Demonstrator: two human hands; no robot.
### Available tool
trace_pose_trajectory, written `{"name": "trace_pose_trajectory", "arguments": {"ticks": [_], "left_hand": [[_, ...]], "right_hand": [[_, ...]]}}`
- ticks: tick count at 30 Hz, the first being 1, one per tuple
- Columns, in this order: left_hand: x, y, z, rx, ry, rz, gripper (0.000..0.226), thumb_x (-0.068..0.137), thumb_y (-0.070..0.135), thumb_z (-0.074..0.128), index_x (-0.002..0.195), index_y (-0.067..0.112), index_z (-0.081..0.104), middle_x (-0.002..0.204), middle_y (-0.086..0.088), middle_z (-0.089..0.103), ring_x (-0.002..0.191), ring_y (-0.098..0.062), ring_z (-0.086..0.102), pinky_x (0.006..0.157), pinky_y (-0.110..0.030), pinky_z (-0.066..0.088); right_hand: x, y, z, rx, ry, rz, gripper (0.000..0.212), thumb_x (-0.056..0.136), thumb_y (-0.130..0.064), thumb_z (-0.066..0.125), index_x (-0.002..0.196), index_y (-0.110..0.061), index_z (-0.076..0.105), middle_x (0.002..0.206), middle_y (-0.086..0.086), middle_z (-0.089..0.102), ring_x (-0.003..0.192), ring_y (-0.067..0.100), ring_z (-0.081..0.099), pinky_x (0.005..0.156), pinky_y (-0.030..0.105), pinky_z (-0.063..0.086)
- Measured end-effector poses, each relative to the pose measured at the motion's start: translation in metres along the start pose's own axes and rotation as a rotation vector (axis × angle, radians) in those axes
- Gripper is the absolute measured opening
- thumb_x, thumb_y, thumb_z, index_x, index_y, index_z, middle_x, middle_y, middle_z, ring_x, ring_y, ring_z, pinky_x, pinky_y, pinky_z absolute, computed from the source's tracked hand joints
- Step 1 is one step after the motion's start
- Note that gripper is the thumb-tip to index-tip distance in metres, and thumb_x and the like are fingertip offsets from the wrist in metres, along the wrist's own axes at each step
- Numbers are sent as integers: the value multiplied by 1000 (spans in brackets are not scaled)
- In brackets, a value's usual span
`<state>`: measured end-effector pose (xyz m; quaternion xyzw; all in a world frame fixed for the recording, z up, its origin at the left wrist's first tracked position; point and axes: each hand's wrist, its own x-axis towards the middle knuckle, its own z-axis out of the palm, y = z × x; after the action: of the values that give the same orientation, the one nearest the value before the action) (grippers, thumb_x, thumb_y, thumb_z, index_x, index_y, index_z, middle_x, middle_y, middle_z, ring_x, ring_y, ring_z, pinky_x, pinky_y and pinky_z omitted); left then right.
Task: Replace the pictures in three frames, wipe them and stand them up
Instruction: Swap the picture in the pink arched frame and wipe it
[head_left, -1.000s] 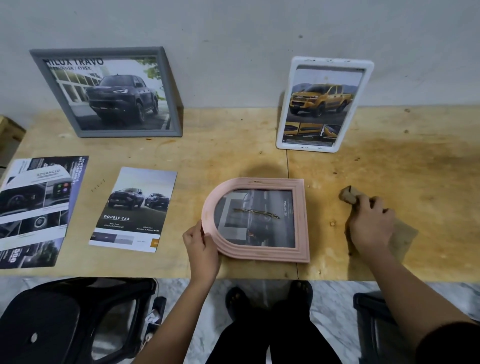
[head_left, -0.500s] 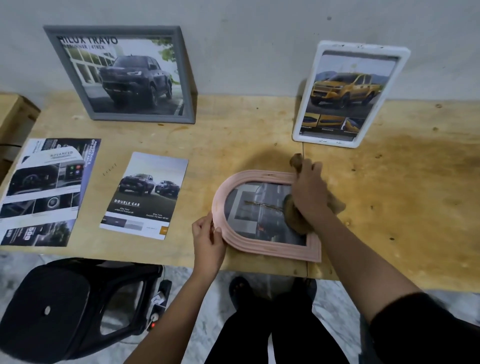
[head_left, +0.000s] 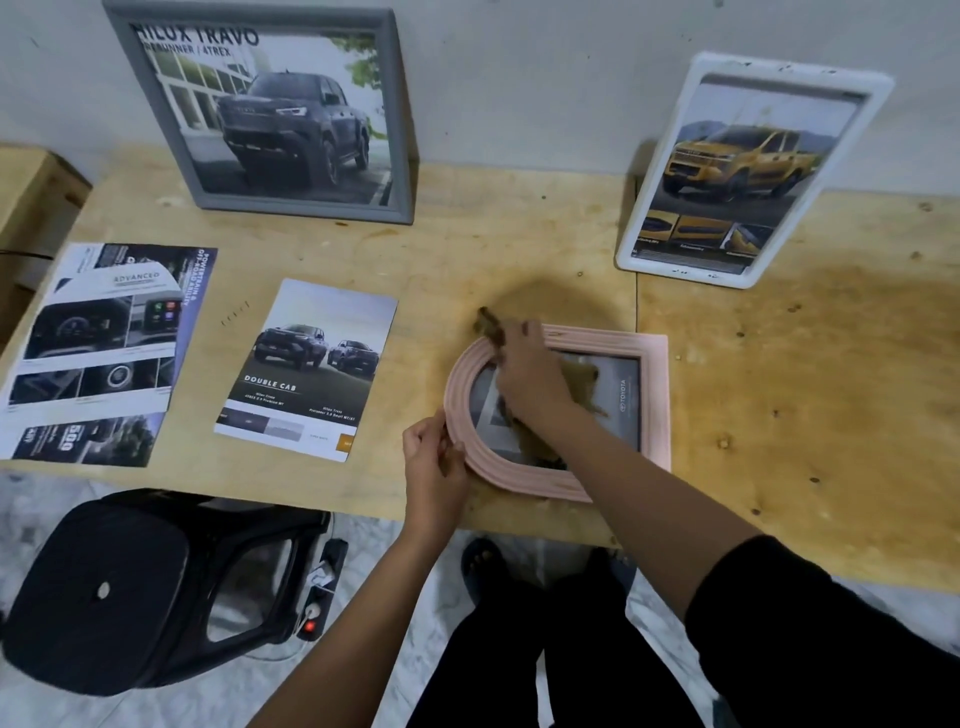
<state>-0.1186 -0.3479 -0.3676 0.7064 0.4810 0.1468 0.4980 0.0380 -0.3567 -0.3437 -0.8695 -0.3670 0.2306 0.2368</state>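
Grey frame and white frame stand against the wall, apparently finished. Pink frame lies flat at the table edge; left hand pinches its rim, right hand presses a cloth on the glass. Standing it remains.

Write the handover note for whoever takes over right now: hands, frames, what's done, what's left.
Left hand grips the arched end of the pink arch-topped frame, flat on the wooden table. Right hand holds a brown cloth pressed on its glass.
Done: grey rectangular frame and white rounded frame stand against the wall, car pictures in.
Left: finish wiping the pink frame, stand it up.
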Motion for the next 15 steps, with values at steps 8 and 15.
{"name": "trace_pose_trajectory", "arguments": {"ticks": [8,15], "left_hand": [[-1,1,-2,-64,-3,-15,41,88,-7,50,128,4,50,103,7,36,105,-22,47,91,-18,37],[-1,-2,-3,-45,51,-3,15,85,-3,55,99,1,61,102,-4,43,93,-19,49,74,-9,37]], "right_hand": [[-17,-9,12,-46,-285,-236,37,96,-7,38,132,-9,44,114,14,41,76,26,47,66,34,40],[-33,-9,-10,-157,-556,-294,32,91,-4,41,116,-12,59,110,10,58,96,26,54,86,40,46]]}}
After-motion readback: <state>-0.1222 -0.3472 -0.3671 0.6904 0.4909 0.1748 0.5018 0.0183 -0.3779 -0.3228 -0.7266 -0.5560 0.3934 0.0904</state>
